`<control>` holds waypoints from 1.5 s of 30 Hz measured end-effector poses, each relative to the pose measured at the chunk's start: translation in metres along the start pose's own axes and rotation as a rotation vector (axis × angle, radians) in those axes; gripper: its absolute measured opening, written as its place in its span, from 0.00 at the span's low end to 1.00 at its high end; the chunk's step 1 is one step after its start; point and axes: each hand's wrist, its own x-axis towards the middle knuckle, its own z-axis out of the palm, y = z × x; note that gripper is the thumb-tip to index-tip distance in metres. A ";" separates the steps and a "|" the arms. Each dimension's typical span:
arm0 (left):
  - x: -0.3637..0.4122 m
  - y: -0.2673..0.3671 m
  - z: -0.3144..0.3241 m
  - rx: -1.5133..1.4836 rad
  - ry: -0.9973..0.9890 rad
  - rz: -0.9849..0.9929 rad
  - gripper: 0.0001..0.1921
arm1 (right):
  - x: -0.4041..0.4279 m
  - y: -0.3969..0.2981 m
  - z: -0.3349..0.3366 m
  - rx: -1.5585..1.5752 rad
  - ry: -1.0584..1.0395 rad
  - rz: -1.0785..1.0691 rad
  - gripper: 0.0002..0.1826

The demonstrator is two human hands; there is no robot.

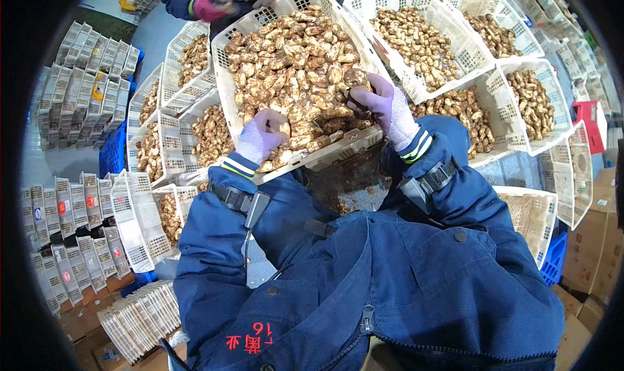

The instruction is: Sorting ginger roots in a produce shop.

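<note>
Before me stands a white plastic crate [222, 86] heaped with brown-and-cream mushrooms [302, 59], soil-stained and knobbly. My left hand [263, 133], in a pale purple glove, is at the near left of the heap with thumb and fingers curled round a pale mushroom piece [284, 129]. On the right side of the heap, my right hand [379, 100], gloved alike, has its thumb and fingers around a brown mushroom [357, 78]. Dark mushrooms lie between the hands along the crate's near wall.
Crates of mushrooms [187, 64] stand at left, more crates [468, 30] at right. Across the big crate is a co-worker with a pink glove [213, 7] and a grey one. Stacked empty crates [87, 103] stand far left; a red object [589, 127] and cardboard boxes [590, 244] are at right.
</note>
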 end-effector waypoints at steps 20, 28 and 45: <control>0.002 0.042 0.006 0.295 0.052 0.222 0.18 | 0.003 0.005 -0.005 -0.080 -0.012 -0.009 0.33; 0.009 0.058 0.007 0.294 -0.025 0.193 0.14 | 0.008 0.017 -0.010 0.017 -0.006 0.050 0.38; -0.042 0.026 0.006 -1.549 0.039 0.013 0.19 | 0.014 0.021 -0.013 -0.346 0.051 -0.097 0.32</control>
